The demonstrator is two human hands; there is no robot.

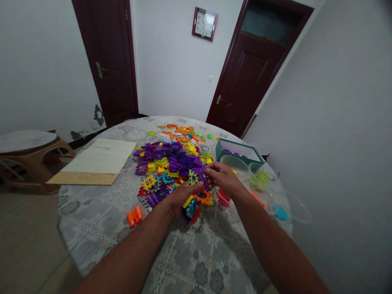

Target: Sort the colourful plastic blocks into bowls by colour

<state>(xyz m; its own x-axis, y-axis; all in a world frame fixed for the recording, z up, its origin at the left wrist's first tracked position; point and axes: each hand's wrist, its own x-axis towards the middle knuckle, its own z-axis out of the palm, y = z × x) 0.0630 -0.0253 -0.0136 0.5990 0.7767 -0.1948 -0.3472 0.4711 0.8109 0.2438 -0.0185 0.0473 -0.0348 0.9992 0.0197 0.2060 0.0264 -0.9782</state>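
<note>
A heap of plastic gear-edged building pieces (176,157), mostly purple with yellow, green, blue and red ones, lies on the round table. My left hand (179,197) is closed around a joined cluster of such pieces (202,198) in orange, blue, yellow and red, at the heap's near side. My right hand (223,176) has its fingers pinched at a purple building piece (202,173), close to my left thumb. A light green piece (192,178) shows between the hands. The fingertips of my right hand are partly hidden.
A teal-edged box (239,143) with purple pieces stands at right, beside clear plastic containers (235,166). Orange connectors (134,215) lie at left, near a cream sheet (99,157). Blue pieces (281,212) sit near the right edge. A stool (29,143) stands left.
</note>
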